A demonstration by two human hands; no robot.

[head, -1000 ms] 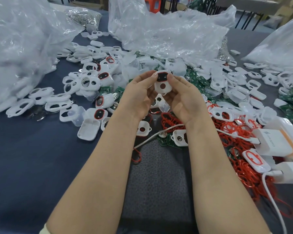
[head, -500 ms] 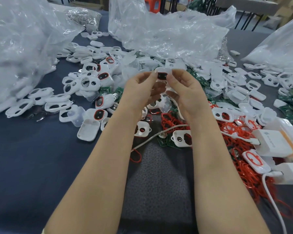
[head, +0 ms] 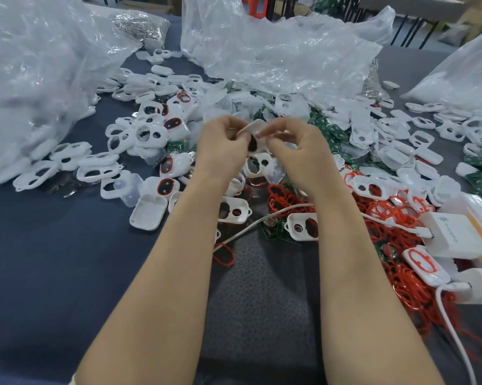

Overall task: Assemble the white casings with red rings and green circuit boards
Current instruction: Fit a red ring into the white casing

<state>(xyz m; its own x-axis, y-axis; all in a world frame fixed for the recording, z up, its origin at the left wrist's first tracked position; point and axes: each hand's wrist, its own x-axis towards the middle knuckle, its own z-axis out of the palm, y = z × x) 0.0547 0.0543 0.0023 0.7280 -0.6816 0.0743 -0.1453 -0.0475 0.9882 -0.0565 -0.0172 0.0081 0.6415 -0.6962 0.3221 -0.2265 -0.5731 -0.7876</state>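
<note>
Your fingertips (head: 231, 128) on both sides are curled in, pinching one white casing (head: 253, 128); it hangs between your left hand (head: 220, 151) and right hand (head: 298, 148), held up off the table (head: 53, 259); its long axis tilts up toward the right, edge toward you; the red rings (head: 285, 200) lie under your right wrist and the green circuit boards (head: 330, 134) just beyond that hand, so I judge the right hand is nearer for fetching.

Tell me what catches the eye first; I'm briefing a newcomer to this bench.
At centre, the left hand and right hand pinch one white casing between them. At left, loose white casings litter the dark cloth, red rings tangle at right, and crumpled clear bags loom behind.
</note>
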